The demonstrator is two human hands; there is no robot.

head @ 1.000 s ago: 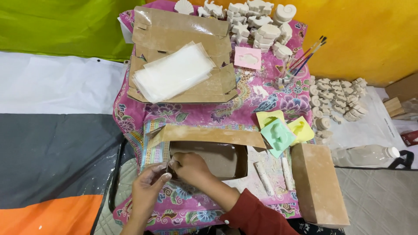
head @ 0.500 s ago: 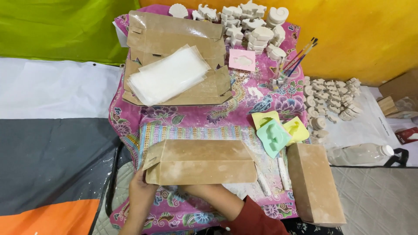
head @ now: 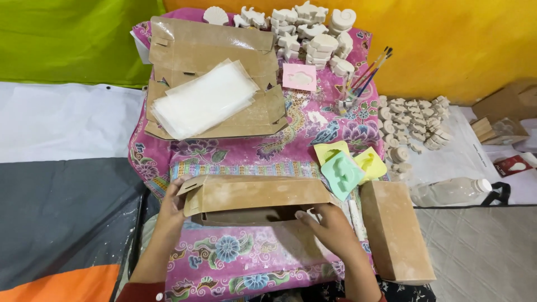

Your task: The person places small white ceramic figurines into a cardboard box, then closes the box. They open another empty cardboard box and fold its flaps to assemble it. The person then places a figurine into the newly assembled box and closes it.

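I hold a long brown cardboard box (head: 254, 196) over the pink flowered cloth (head: 235, 263) on the low table. My left hand (head: 170, 210) grips the box's left end, by its tab flap. At the lower front edge my right hand (head: 330, 226) holds the box, fingers curled under the open side. The box lies on its side with a dark opening facing me.
A closed brown box (head: 394, 229) lies to the right. Behind are soft moulds, green (head: 341, 174) and yellow (head: 370, 163), flattened cardboard with clear bags (head: 204, 100), white plaster figures (head: 310, 31), brushes in a cup (head: 358, 84), a plastic bottle (head: 450, 192).
The box stood open toward me with both hands at its front left. Its lid came down, and now the hands sit at either end, holding it turned on its side.
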